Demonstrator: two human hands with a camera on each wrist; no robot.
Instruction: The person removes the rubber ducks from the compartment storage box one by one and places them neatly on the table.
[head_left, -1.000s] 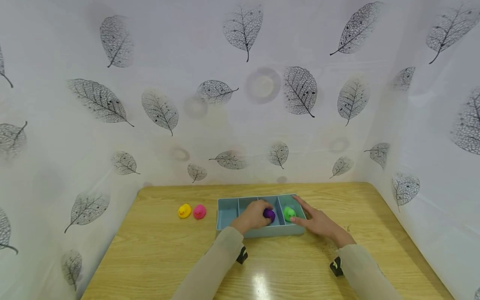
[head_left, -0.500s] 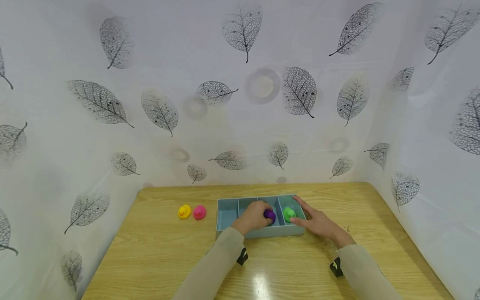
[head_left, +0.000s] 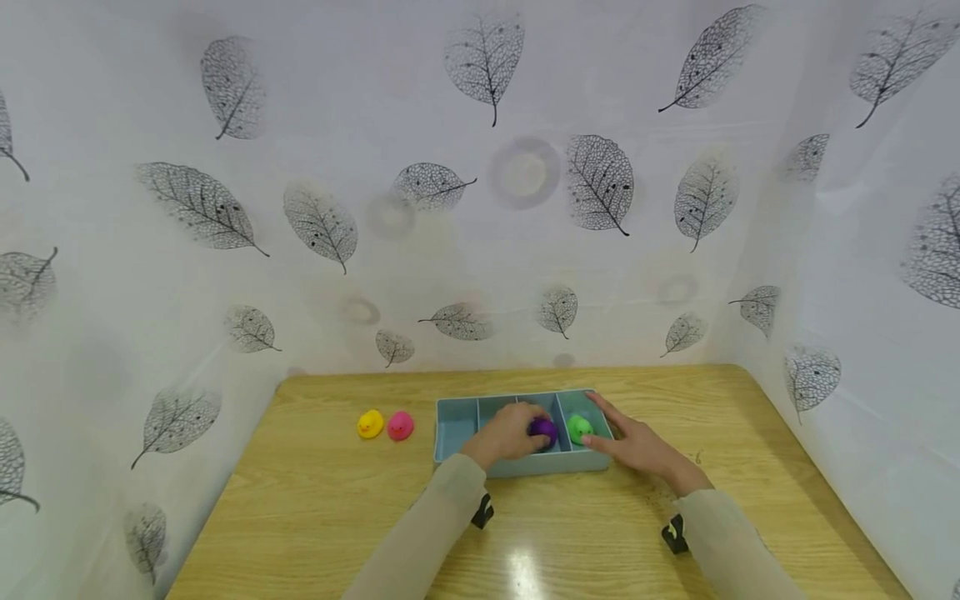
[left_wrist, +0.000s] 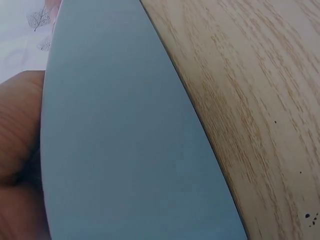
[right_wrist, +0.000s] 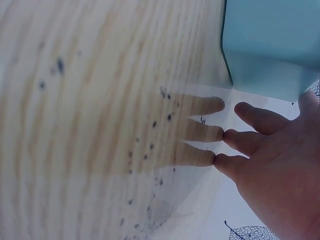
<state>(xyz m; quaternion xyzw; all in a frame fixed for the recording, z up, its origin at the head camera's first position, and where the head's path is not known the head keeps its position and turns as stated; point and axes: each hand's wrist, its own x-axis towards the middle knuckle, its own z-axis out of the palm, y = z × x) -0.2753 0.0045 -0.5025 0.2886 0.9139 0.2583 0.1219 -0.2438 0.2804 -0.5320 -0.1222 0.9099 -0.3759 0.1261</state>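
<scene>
One round purple toy (head_left: 545, 431) sits in the pale-blue four-compartment tray (head_left: 540, 466), gripped by my left hand (head_left: 504, 435); at three o'clock, beside a green duck-shaped toy (head_left: 577, 427), my right hand (head_left: 639, 446) spans the tray's end, fingers apart.

Tray (head_left: 540, 465) on table (head_left: 315, 525), ducks (head_left: 401, 426) left of it
</scene>
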